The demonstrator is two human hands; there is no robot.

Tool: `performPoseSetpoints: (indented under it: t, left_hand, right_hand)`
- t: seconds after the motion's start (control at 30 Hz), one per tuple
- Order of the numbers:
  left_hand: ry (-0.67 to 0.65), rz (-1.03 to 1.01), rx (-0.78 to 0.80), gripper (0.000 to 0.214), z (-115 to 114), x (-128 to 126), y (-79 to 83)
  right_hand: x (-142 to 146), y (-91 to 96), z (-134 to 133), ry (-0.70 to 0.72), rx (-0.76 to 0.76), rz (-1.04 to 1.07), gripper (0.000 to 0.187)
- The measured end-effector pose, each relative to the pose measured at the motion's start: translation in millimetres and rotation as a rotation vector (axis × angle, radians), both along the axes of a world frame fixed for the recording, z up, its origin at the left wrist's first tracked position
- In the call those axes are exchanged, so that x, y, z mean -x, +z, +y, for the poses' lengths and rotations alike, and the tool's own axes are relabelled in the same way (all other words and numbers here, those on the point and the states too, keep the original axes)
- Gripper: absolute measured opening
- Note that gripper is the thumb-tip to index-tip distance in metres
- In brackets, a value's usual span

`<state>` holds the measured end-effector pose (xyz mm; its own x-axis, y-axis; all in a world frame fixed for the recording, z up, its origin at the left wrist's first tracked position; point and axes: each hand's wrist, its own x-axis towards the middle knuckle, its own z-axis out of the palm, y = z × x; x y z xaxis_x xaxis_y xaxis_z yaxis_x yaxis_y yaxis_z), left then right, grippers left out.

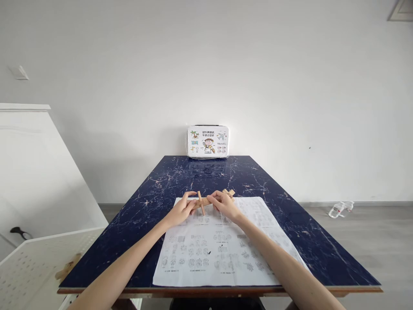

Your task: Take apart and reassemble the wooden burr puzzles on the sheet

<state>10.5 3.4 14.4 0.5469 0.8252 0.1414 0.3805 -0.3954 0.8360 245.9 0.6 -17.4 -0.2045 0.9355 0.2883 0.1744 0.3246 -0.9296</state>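
Between my two hands, above the far part of a printed paper sheet [206,254], is a small assembly of wooden pieces [201,203]. One thin stick in it stands crosswise to a flatter piece. My left hand [182,211] is closed on the left end of the assembly, fingers bent around it. With its fingertips, my right hand [224,204] pinches the right end. More wooden blocks [229,192] show just behind my right hand, partly covered by it. The sheet carries rows of line diagrams.
A white case with cartoon prints [208,142] stands against the wall at the far edge of the blue marbled table [145,189]. At lower left, a white perforated basket [29,258] holds wooden pieces [68,268]. Clear plastic bottles [340,209] lie on the floor at right.
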Motion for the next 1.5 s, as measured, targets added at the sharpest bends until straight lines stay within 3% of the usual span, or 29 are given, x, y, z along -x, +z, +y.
performPoseSetpoints:
  t: [0.17,0.27,0.6,0.8,0.97,1.07,1.17,1.27,1.5]
  left_hand:
    - [0.007,-0.109,0.334,0.059,-2,0,3.7]
    - [0.061,-0.080,0.399,0.060,-3,-1,4.5]
    - [0.146,-0.049,0.258,0.047,-3,-11,-1.6]
    - [0.136,-0.006,0.228,0.047,0,-7,-5.6]
    - [0.200,0.020,-0.066,0.045,0,-5,-1.6]
    - [0.169,0.055,-0.094,0.052,-3,-4,4.1]
    - [0.045,0.080,-0.103,0.075,-7,-3,5.6]
    - [0.016,0.102,-0.115,0.095,-9,-5,3.9]
    - [0.085,0.121,-0.125,0.091,-9,-7,6.7]
  right_hand:
    - [4,-0.7,-2,-0.054,0.070,-0.101,0.050]
    - [6,-3.2,-1,-0.146,0.026,-0.197,0.049]
    - [1,-2.3,3,-0.152,0.034,-0.241,0.044]
    - [5,-1.7,-2,-0.013,0.144,-0.012,0.042]
    - [4,1.1,-4,0.006,0.215,0.103,0.050]
    - [2,4.5,-4,0.005,0.214,0.130,0.052]
    - [1,8.6,-8,0.036,0.223,0.108,0.052]
    - [2,12.6,-14,0.127,0.278,0.086,0.053]
    - [4,16.1,-15,0.229,0.383,0.167,0.054]
